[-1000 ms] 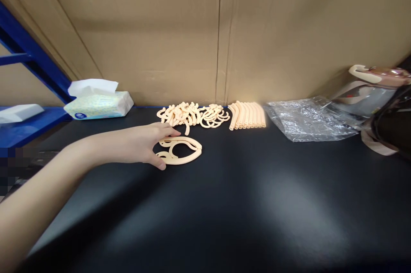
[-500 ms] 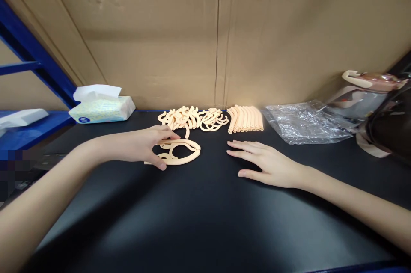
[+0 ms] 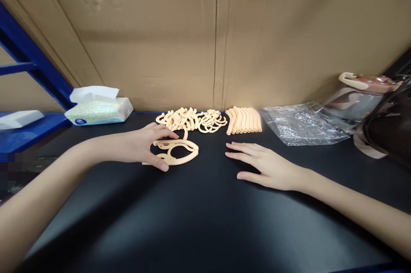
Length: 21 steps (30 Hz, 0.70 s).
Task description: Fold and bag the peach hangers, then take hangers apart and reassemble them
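Observation:
A beige folded clothes hanger lies flat on the black tabletop, its two curved arms meeting at a point on the right. My left hand is over its left end, thumb by the near arm and fingers beyond the far one. Those fingers are spread, not closed around it; whether they touch it I cannot tell. Palm down to the right, my right hand is open and holds nothing. Behind the hanger lie a heap of beige hooks, some thin curved pieces and a neat row of hanger arms.
A tissue box stands at the back left beside a blue metal frame. Clear plastic bags lie at the back right, with a lidded bottle behind them. Cardboard forms the back wall.
The view has shifted slightly. My left thumb and fingers sit a little wider apart around the hanger. My right hand stays open in nearly the same place.

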Each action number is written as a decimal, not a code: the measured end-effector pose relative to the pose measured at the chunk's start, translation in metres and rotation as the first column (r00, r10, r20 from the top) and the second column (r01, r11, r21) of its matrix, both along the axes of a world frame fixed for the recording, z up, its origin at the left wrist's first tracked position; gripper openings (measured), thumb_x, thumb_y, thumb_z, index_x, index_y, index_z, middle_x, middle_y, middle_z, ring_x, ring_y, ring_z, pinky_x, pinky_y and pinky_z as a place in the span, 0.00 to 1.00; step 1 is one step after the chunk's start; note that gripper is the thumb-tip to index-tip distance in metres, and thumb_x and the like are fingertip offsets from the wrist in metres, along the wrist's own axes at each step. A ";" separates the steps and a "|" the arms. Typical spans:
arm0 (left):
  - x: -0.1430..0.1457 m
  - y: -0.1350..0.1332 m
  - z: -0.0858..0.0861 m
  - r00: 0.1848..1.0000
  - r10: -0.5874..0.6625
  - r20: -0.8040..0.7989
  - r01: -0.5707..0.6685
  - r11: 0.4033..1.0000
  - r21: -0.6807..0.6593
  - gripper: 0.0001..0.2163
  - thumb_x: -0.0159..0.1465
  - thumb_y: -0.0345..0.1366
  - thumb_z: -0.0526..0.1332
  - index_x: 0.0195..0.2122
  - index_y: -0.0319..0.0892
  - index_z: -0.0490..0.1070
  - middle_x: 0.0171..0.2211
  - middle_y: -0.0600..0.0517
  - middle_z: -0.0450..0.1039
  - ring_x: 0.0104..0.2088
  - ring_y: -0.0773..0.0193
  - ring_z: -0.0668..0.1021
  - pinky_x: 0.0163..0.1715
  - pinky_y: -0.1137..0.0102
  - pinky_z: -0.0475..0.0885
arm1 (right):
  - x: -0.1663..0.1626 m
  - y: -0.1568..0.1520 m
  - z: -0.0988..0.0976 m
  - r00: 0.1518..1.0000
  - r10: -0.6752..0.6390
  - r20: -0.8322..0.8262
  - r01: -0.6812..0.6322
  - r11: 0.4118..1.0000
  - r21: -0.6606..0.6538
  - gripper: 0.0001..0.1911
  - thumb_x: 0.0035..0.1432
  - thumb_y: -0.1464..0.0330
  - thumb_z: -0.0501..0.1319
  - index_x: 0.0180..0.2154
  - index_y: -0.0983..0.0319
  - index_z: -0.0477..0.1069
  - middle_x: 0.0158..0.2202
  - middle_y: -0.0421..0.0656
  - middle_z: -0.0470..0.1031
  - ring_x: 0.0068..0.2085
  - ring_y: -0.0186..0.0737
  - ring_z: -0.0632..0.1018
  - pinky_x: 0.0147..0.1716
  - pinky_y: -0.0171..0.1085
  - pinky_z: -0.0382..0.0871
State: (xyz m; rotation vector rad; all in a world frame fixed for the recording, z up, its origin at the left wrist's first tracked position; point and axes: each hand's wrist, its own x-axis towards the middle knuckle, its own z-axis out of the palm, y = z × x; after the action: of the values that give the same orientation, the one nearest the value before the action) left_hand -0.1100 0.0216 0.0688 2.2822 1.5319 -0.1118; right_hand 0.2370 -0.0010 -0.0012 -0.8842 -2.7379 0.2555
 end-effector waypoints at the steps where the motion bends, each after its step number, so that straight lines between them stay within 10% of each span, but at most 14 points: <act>1: 0.001 0.001 0.001 1.000 0.005 0.011 -0.005 1.000 0.025 0.32 0.50 0.57 0.65 0.56 0.53 0.65 0.57 0.50 0.63 0.56 0.50 0.68 0.54 0.63 0.63 | 0.000 0.000 0.000 1.000 0.001 -0.009 -0.001 1.000 -0.001 0.27 0.64 0.55 0.53 0.61 0.57 0.60 0.65 0.46 0.57 0.64 0.46 0.60 0.61 0.50 0.56; 7: 0.005 0.012 -0.005 0.980 0.062 0.189 -0.110 0.961 0.256 0.20 0.62 0.55 0.53 0.39 0.43 0.70 0.36 0.49 0.74 0.35 0.58 0.75 0.34 0.67 0.67 | 0.000 0.000 -0.001 1.000 0.002 -0.022 -0.002 1.000 0.005 0.27 0.64 0.55 0.53 0.61 0.57 0.60 0.65 0.46 0.57 0.64 0.47 0.60 0.61 0.50 0.56; 12: -0.003 0.019 -0.017 0.951 0.263 0.163 -0.309 0.812 0.496 0.18 0.60 0.54 0.54 0.31 0.43 0.70 0.33 0.46 0.74 0.35 0.54 0.73 0.32 0.66 0.62 | 0.000 0.000 -0.001 1.000 0.000 0.007 -0.001 1.000 0.010 0.27 0.64 0.54 0.52 0.61 0.57 0.59 0.65 0.45 0.56 0.65 0.46 0.59 0.62 0.49 0.55; 21: -0.012 0.032 -0.034 0.877 0.384 0.288 -0.454 0.859 0.236 0.17 0.53 0.54 0.60 0.26 0.43 0.72 0.22 0.52 0.69 0.24 0.61 0.69 0.23 0.69 0.56 | 0.000 0.000 0.000 1.000 0.001 0.017 -0.001 1.000 0.002 0.28 0.65 0.54 0.51 0.62 0.58 0.59 0.66 0.45 0.55 0.65 0.45 0.58 0.62 0.49 0.54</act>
State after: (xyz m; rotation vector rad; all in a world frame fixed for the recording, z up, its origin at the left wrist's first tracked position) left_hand -0.1218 0.0538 0.0347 2.0071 1.9820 0.5231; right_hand 0.2367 -0.0008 -0.0016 -0.8887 -2.7536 0.2467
